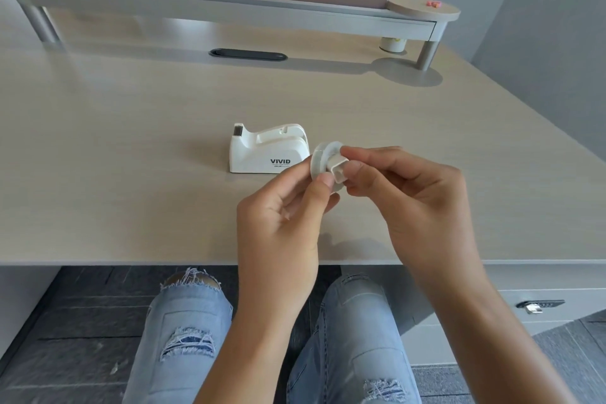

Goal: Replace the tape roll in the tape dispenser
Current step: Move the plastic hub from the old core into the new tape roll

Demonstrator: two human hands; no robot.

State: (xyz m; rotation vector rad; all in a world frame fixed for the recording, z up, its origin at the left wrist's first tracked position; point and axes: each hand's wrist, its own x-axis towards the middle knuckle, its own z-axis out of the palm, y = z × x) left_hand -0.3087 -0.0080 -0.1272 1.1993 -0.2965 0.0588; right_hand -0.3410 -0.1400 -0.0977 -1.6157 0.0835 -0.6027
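A white tape dispenser [267,149] marked VIVID stands on the desk's middle, its cutter end at the left and its roll slot showing no roll. Just right of it and above the desk, my left hand [282,226] pinches a clear tape roll [319,157] by its rim. My right hand [410,193] grips the white plastic core [339,170] that sticks out of the roll's centre toward me. Both hands meet at the roll, and fingers hide its lower edge.
The light wood desk [131,157] ends at a front edge near my knees. A raised shelf [229,6] runs along the back, with a round platform [423,8], a small white cup [393,44] under it, and a dark cable slot [247,54].
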